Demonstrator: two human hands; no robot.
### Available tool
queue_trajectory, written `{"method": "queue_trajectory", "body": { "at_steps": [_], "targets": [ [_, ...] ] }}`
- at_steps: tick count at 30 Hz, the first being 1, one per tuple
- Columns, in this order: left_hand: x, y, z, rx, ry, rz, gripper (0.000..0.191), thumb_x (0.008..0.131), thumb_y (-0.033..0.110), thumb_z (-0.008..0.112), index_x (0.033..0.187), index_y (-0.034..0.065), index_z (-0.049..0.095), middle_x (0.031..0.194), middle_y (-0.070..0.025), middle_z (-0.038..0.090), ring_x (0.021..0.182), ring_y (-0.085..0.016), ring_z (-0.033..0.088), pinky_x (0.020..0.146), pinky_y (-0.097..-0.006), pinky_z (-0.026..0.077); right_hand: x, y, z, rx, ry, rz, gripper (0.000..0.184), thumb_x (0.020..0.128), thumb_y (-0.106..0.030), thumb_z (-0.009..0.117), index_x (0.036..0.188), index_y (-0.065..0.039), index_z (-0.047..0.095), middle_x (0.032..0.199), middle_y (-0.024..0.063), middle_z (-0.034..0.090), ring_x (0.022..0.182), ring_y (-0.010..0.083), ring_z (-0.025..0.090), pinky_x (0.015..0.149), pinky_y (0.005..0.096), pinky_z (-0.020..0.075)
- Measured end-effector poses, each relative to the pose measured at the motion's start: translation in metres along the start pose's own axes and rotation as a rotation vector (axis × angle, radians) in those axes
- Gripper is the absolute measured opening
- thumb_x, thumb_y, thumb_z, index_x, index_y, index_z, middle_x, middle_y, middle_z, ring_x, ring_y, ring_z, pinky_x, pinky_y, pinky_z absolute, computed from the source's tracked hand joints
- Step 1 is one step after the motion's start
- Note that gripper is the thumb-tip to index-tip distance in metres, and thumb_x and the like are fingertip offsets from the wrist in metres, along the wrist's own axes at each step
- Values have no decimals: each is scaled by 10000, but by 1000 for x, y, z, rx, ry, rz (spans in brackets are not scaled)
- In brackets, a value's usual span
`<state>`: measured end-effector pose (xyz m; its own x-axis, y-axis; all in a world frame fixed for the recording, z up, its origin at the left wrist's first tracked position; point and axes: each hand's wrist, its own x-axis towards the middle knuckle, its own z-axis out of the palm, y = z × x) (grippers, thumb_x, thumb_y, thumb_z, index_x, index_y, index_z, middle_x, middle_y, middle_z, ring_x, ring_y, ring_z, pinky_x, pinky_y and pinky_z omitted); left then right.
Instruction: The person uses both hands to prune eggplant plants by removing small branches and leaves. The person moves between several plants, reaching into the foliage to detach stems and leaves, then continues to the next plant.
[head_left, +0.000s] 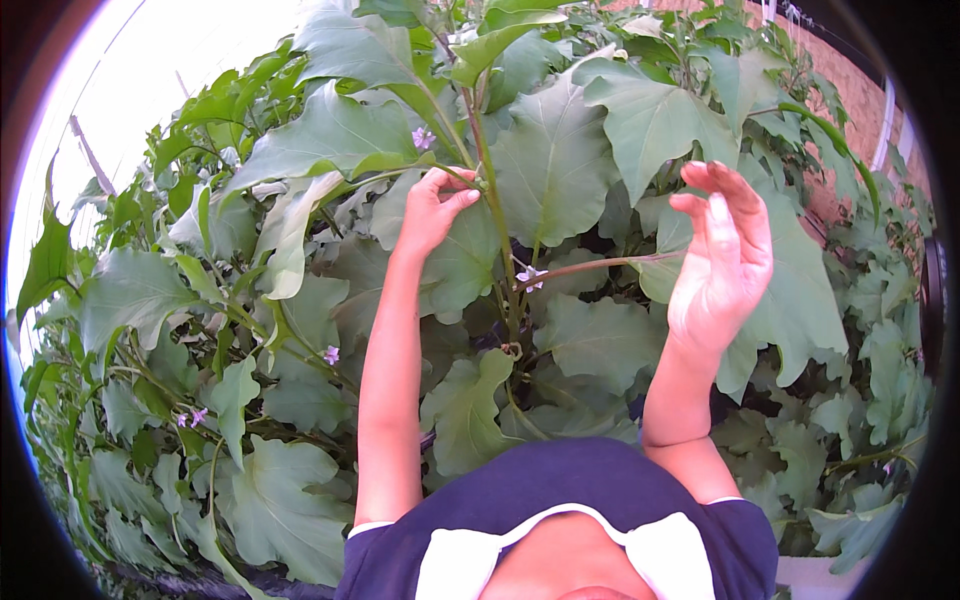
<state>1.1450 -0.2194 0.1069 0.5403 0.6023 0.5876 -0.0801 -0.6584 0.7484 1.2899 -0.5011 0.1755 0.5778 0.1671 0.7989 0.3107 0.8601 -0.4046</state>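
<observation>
My left hand (442, 202) pinches a small side shoot (478, 182) against the main stem (496, 214) of a tall eggplant plant, thumb and forefinger closed at the joint. To the right, my right hand (720, 247) is raised with its fingers curved and apart, nothing seen between them. It is in front of a broad lobed leaf (787, 285). A purple-brown leaf stalk (600, 264) runs from the stem towards the right wrist. One pale purple flower (531, 278) is low beside the stem, and another flower (423, 138) is above my left hand.
Dense eggplant foliage (285, 390) surrounds both forearms, with more purple flowers (191, 418) at the lower left. Large leaves (555, 157) overlap behind the stem. A brownish wall or ground surface (855, 112) shows at the upper right, with pale posts (885, 124) before it.
</observation>
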Motion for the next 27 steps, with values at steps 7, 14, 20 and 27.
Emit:
{"method": "queue_trajectory", "body": {
  "at_steps": [7, 14, 20, 27],
  "targets": [
    [3, -20, -7, -275, -195, 73, 310, 852, 59, 678, 1131, 52, 543, 1069, -11, 557, 1002, -120, 546, 868, -292, 466, -9, -7, -11, -80, -1, 76, 231, 917, -26, 508, 1117, 55, 590, 1090, 145, 635, 1024, 222, 606, 804, 322, 491],
    [6, -16, -1, -410, -283, 7, 283, 859, 48, 665, 1100, 63, 517, 1071, 8, 530, 1012, -88, 501, 890, -256, 412, -17, -2, -7, -49, 1, 158, 198, 908, -30, 558, 1082, 39, 619, 1049, 111, 653, 986, 183, 622, 769, 293, 499],
    [16, -27, -11, -299, -333, 24, 286, 840, -30, 645, 1088, 47, 524, 1048, 5, 527, 923, -94, 549, 829, -253, 467, -19, -2, -4, -41, -23, 178, 192, 908, -24, 556, 1077, 41, 620, 1043, 108, 654, 979, 183, 625, 772, 289, 501],
    [11, 4, -12, -226, -293, -94, 340, 826, 62, 707, 1094, -2, 507, 1049, -64, 586, 936, -125, 572, 857, -288, 473, -13, -17, -15, -460, -182, 36, 244, 874, -45, 593, 1109, 14, 621, 1092, 120, 631, 1020, 191, 608, 821, 309, 495]
  ]
}}
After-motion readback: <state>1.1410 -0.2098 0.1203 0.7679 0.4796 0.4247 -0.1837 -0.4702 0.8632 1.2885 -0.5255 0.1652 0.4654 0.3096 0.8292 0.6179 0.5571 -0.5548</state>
